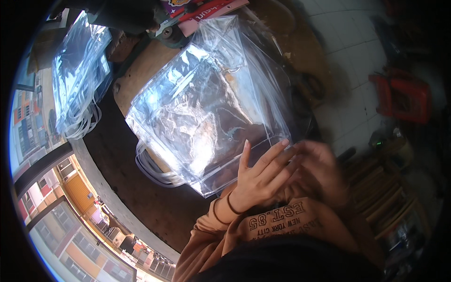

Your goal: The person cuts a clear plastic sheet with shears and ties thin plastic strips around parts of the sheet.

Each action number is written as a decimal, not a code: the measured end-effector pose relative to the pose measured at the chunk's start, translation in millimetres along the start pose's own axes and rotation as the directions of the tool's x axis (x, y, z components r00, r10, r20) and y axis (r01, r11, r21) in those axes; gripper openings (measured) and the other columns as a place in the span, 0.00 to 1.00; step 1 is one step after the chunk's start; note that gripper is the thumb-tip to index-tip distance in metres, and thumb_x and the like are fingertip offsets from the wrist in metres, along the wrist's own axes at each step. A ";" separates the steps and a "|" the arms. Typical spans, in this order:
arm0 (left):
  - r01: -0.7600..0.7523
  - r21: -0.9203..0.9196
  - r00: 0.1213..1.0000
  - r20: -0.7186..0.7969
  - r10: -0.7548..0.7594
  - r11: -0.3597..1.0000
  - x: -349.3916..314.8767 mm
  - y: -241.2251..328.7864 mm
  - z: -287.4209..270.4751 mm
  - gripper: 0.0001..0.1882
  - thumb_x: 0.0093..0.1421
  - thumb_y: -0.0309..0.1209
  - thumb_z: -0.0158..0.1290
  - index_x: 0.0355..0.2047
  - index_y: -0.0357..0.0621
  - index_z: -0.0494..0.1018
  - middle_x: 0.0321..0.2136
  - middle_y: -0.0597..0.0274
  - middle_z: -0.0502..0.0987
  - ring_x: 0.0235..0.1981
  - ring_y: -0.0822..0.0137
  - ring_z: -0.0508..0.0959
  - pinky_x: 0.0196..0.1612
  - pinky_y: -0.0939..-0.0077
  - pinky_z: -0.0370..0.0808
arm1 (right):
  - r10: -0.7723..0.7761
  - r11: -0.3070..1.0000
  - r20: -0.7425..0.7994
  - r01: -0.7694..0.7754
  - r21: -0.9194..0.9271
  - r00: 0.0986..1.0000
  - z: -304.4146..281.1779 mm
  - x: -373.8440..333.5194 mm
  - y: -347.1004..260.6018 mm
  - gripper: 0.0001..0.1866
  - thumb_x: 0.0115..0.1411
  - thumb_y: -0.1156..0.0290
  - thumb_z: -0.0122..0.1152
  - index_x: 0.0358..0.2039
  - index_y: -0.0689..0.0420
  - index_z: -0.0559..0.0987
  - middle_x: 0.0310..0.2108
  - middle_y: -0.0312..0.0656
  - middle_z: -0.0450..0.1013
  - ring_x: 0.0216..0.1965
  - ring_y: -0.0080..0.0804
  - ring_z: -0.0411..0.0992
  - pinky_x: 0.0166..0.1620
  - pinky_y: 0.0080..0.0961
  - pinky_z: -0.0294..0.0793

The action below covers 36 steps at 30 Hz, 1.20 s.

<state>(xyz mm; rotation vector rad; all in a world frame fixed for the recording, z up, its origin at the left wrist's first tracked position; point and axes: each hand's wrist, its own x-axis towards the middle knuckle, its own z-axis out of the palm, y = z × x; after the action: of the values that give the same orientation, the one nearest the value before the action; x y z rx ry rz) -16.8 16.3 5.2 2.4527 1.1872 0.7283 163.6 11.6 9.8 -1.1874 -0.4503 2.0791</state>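
Note:
A pile of clear plastic bags [183, 108] lies in front of me, shiny and creased, with clear loop handles [157, 171] sticking out on its left side. My left hand [263, 175] is at the near right corner of the pile, palm down. Its thumb stands apart and its fingers stretch out over the plastic edge, gripping nothing visible. Close against its fingertips, my right hand [317, 162] is smeared by motion. The right fingers are partly in shadow, and whether they hold something cannot be made out.
Another stack of clear bags [80, 80] with looped handles sits at the far left. A dark machine [124, 14] and red-and-purple packaging [211, 14] are at the far edge. At the right, a red plastic stool [406, 98] stands on the tiled floor [345, 61]. Windows line the left.

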 end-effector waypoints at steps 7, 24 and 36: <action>-0.043 -0.006 0.994 -0.102 0.042 0.999 -4.7 -8.0 12.7 0.18 0.47 0.42 0.62 0.37 0.56 0.72 0.44 0.74 0.75 0.47 0.71 0.72 0.52 0.61 0.57 | 0.057 0.988 0.021 -0.059 0.145 0.998 3.1 3.1 2.7 0.06 0.61 0.76 0.49 0.36 0.65 0.71 0.24 0.33 0.66 0.24 0.14 0.63 0.28 0.11 0.64; -0.193 0.095 0.974 -0.104 0.203 0.977 -0.9 -28.4 17.4 0.13 0.49 0.36 0.56 0.37 0.55 0.75 0.43 0.71 0.76 0.39 0.79 0.73 0.36 0.76 0.60 | 0.063 0.971 0.036 -0.069 0.228 0.997 -10.5 14.5 8.3 0.05 0.62 0.77 0.47 0.35 0.64 0.70 0.23 0.33 0.64 0.23 0.14 0.61 0.26 0.12 0.63; -0.263 0.158 0.957 -0.079 0.278 0.952 3.1 -35.6 15.3 0.11 0.49 0.37 0.56 0.34 0.57 0.77 0.38 0.77 0.77 0.28 0.81 0.71 0.33 0.79 0.58 | 0.013 1.000 0.099 -0.013 -0.001 0.995 -6.8 15.8 0.9 0.05 0.61 0.76 0.47 0.35 0.64 0.70 0.22 0.32 0.65 0.22 0.13 0.60 0.25 0.11 0.61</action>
<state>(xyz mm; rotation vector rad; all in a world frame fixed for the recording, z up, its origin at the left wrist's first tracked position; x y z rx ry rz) -29.0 39.3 -23.8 2.7673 0.9777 0.8765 163.6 22.0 -4.0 -1.0940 -0.4907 2.1559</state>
